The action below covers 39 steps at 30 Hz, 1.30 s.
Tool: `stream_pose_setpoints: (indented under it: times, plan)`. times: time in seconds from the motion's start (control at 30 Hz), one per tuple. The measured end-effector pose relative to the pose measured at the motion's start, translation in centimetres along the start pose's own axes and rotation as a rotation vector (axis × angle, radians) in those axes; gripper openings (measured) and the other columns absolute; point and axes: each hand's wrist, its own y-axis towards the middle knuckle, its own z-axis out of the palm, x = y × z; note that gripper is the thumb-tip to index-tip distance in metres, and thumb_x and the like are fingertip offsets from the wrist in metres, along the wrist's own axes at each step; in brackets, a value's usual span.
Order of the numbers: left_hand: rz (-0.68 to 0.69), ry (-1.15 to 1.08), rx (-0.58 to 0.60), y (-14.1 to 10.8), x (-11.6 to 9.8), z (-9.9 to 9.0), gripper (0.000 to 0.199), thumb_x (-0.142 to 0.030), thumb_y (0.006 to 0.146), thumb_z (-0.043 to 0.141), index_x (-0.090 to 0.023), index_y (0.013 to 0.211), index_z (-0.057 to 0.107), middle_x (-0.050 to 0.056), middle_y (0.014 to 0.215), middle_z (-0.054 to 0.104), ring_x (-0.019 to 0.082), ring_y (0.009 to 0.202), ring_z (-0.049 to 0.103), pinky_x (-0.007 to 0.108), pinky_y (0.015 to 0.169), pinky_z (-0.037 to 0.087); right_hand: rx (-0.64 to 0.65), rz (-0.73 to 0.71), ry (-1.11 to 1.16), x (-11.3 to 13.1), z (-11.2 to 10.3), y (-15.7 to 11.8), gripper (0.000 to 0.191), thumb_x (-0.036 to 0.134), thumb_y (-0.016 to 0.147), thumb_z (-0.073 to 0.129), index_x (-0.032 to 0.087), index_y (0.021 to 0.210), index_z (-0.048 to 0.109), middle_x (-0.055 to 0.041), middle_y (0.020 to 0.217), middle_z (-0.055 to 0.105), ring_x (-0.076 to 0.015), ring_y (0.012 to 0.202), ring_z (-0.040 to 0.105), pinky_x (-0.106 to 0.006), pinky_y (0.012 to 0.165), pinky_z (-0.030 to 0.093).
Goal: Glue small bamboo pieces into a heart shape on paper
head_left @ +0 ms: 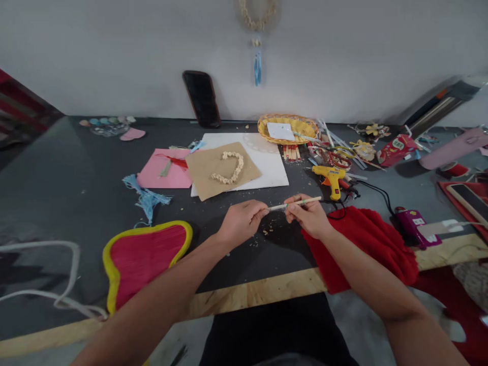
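Note:
My left hand (246, 219) is closed on the left end of a thin pale stick (310, 200). My right hand (307, 216) pinches the same stick farther along, and its tip with a green mark sticks out to the right. Between the two hands a whitish stretch of it shows; I cannot tell whether this is a separate piece. Small pale scraps (267, 232) lie on the dark table below. Beyond the hands, a curved string of cream beads or chips (240, 168) rests on brown paper (202, 175).
A yellow glue gun (331, 178) and red cloth (362, 244) lie to the right. At left are a pink-and-yellow padded shape (148, 254) and blue tassels (150, 198). A wicker basket (308, 133) and a phone (202, 99) stand at the back.

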Motion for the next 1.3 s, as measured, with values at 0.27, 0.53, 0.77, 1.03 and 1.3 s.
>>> stream_pose_setpoints:
  times: [0.27,0.53,0.77,1.03,1.3]
  plan:
    - [-0.011,0.025,0.072,0.1,-0.5,-0.3,0.021,-0.025,0.093,0.046,-0.019,0.084,0.064,0.001,0.077,0.071,0.014,0.07,0.065,0.023,0.064,0.046,0.061,0.002,-0.028,0.6,0.5,-0.2,0.031,0.04,0.074,0.077,0.016,0.089,0.065,0.0024,0.065,0.066,-0.0066,0.049,0.057,-0.02,0.05,0.048]
    - [-0.031,0.174,0.057,0.6,0.6,-1.1,0.028,-0.035,0.094,0.042,-0.022,0.087,0.066,0.002,0.084,0.074,0.018,0.077,0.069,0.026,0.068,0.049,-0.057,-0.095,0.117,1.4,-0.7,0.7,0.036,0.05,0.073,0.075,0.018,0.085,0.065,0.004,0.062,0.064,-0.0067,0.048,0.056,-0.021,0.05,0.048]
    - [0.152,0.328,0.098,0.0,0.4,-0.2,0.035,-0.04,0.097,0.038,-0.021,0.111,0.063,0.006,0.101,0.075,0.022,0.087,0.072,0.028,0.069,0.05,0.192,-0.046,0.01,1.3,0.6,0.3,0.046,0.057,0.069,0.075,0.017,0.089,0.067,0.0012,0.072,0.068,-0.0072,0.052,0.058,-0.021,0.054,0.048]
    - [0.124,0.302,0.155,0.3,-1.4,-0.4,0.037,-0.039,0.098,0.032,-0.023,0.079,0.06,0.0,0.073,0.072,0.017,0.064,0.069,0.025,0.054,0.044,0.246,-0.171,-0.166,1.3,0.4,0.1,0.047,0.062,0.073,0.069,0.018,0.089,0.074,0.0013,0.068,0.062,-0.0081,0.059,0.051,-0.021,0.056,0.041]
    - [0.078,0.441,0.158,0.5,-0.7,-1.0,0.037,-0.036,0.097,0.031,-0.023,0.083,0.063,0.002,0.079,0.074,0.021,0.07,0.07,0.028,0.058,0.044,0.05,-0.189,-0.076,1.9,-0.3,0.4,0.044,0.06,0.075,0.069,0.017,0.085,0.073,0.0024,0.058,0.06,-0.0089,0.053,0.052,-0.023,0.054,0.041]
